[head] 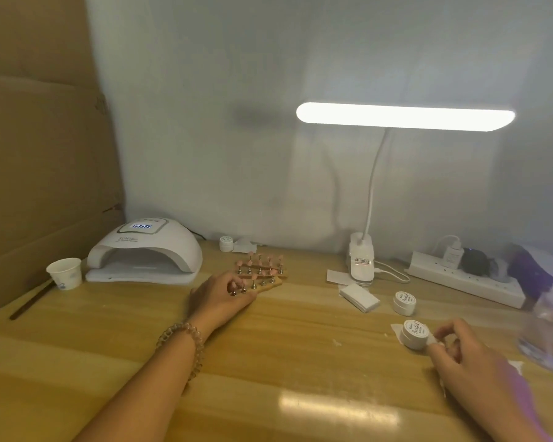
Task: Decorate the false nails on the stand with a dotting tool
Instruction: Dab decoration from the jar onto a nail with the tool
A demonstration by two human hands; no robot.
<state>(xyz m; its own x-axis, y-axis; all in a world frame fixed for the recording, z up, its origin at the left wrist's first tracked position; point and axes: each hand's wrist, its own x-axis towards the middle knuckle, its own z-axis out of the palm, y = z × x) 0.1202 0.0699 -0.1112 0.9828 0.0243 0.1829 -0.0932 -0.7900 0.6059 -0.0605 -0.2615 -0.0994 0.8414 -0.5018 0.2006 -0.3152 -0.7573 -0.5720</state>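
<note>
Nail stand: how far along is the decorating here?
Done: pink nails sit mounted on the stand. In hand: left hand grips the stand's near end; right hand pinches a white jar. Left: no dotting tool is held, and no dots are discernible.

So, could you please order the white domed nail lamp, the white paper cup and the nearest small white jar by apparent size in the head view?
1. White domed nail lamp, largest.
2. White paper cup and nearest small white jar look about alike; the jar sits nearer the camera, so no ranking.
</note>
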